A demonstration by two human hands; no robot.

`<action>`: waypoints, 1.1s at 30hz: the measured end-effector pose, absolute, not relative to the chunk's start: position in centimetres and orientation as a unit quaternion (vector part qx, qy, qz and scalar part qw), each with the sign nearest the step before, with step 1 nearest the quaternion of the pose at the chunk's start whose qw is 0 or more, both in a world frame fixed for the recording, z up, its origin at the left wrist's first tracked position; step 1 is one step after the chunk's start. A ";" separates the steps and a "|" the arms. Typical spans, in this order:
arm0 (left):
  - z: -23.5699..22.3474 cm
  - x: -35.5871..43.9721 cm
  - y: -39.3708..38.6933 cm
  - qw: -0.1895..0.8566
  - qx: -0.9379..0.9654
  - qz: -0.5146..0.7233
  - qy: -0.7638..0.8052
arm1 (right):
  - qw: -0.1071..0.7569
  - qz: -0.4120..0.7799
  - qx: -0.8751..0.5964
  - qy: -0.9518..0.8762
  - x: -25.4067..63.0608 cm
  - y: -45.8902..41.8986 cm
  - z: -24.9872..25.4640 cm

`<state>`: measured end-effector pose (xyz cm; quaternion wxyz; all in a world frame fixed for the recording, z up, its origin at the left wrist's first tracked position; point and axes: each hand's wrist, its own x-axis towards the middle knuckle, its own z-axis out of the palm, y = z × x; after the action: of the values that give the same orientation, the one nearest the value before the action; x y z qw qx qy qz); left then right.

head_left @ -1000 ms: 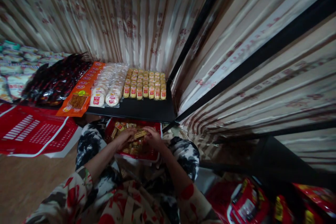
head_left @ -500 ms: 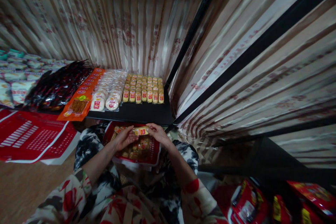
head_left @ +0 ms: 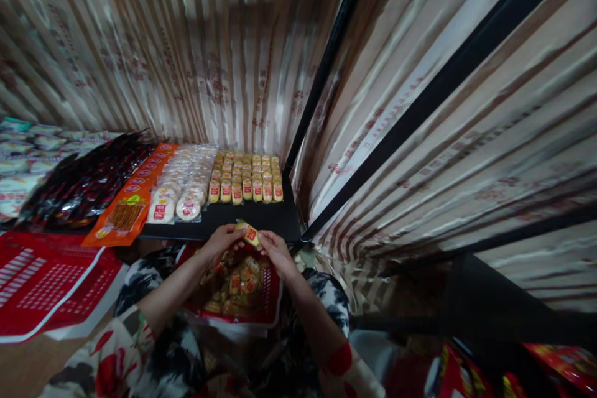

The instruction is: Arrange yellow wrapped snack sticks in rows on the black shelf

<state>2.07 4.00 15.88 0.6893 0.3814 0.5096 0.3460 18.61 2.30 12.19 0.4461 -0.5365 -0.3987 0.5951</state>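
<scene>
Since 0.5 s ago, the yellow packet [head_left: 250, 236] has shifted closer to the shelf [head_left: 252, 216] and turned from nearly level to a slant, its right end lower. It is now gripped between 2 hands: the left hand [head_left: 224, 241] has its fingertips closed on the left end, and the right hand [head_left: 277, 252] pinches the right end. In this view the packet overlaps the shelf's front edge; whether it touches that edge I cannot tell.

Just beyond the grip, 7 yellow packets [head_left: 247, 189] with red labels make the front row of a block set close side by side, with more rows behind. Left of that block are 2 columns of white round packs [head_left: 189, 204], then 1 orange pack [head_left: 124, 216] whose near end overhangs the edge, then dark packs [head_left: 93, 183], too tangled to count.

A strip of black surface runs between the front row and the edge, nearest the grip, and a narrower strip right of the block. To the right of the grip, the shelf's corner meets 1 black pole [head_left: 354, 193], which limits sideways room.

Below the grip, between the knees, 1 red basket [head_left: 272, 308] holds a heap of similar packets [head_left: 240, 283], overlapping too much to count.
</scene>
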 end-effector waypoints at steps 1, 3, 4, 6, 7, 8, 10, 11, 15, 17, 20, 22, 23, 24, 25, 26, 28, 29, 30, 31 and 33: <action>16.0 2.4 4.6 0.673 0.398 0.349 0.516 | 0.456 0.588 -0.538 -0.396 18.6 2.6 12.3; 16.4 3.2 6.0 0.643 0.430 0.355 0.525 | 0.476 0.566 -0.544 -0.397 18.5 3.4 12.4; 16.7 3.6 6.7 0.627 0.446 0.359 0.529 | 0.486 0.550 -0.550 -0.400 18.5 3.9 12.4; 17.3 4.5 8.2 0.591 0.472 0.372 0.538 | 0.507 0.509 -0.565 -0.405 18.5 5.0 12.4; 17.7 5.0 8.9 0.573 0.482 0.378 0.544 | 0.521 0.484 -0.573 -0.408 18.5 5.7 12.5; 18.1 5.5 9.7 0.556 0.494 0.384 0.547 | 0.533 0.455 -0.581 -0.414 18.6 6.4 12.6; 18.7 6.4 11.5 0.529 0.527 0.386 0.542 | 0.548 0.383 -0.604 -0.433 19.0 7.8 13.0; 18.9 6.9 12.4 0.517 0.546 0.382 0.537 | 0.551 0.344 -0.618 -0.443 19.2 8.5 13.2; 19.5 8.7 16.1 0.432 0.617 0.373 0.542 | 0.544 0.223 -0.674 -0.447 20.5 11.7 13.4; 19.7 9.6 17.7 0.380 0.639 0.367 0.558 | 0.533 0.200 -0.685 -0.454 21.2 13.3 13.0; 20.3 10.8 19.7 0.350 0.648 0.358 0.574 | 0.511 0.194 -0.685 -0.482 21.9 15.4 12.0; 20.9 11.5 20.8 0.351 0.645 0.369 0.570 | 0.496 0.199 -0.683 -0.498 22.1 16.3 11.4; 21.2 11.9 21.2 0.353 0.643 0.377 0.565 | 0.491 0.201 -0.680 -0.506 22.1 16.7 11.1; 21.5 12.2 21.7 0.357 0.643 0.384 0.558 | 0.488 0.201 -0.676 -0.515 22.1 16.9 10.8; 21.7 12.5 22.3 0.358 0.645 0.389 0.552 | 0.487 0.199 -0.670 -0.524 22.1 17.2 10.5; 21.8 12.9 22.8 0.356 0.649 0.393 0.546 | 0.487 0.195 -0.663 -0.534 22.1 17.3 10.3; 21.7 13.6 24.2 0.342 0.667 0.392 0.534 | 0.485 0.187 -0.653 -0.551 22.0 17.5 9.9; 21.5 14.0 24.9 0.330 0.681 0.388 0.526 | 0.483 0.185 -0.652 -0.554 22.0 17.6 9.8; 21.3 14.4 25.7 0.316 0.697 0.382 0.518 | 0.481 0.184 -0.654 -0.554 22.0 17.7 9.8; 21.0 14.7 26.5 0.300 0.714 0.375 0.510 | 0.479 0.182 -0.659 -0.551 22.0 17.7 9.8; 20.5 15.5 27.9 0.265 0.746 0.356 0.497 | 0.479 0.175 -0.666 -0.544 21.9 17.7 10.0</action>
<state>15.52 27.89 20.53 0.2647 0.7462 0.4966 0.3555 21.91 17.73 10.05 0.4795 -0.6658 -0.5441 0.1754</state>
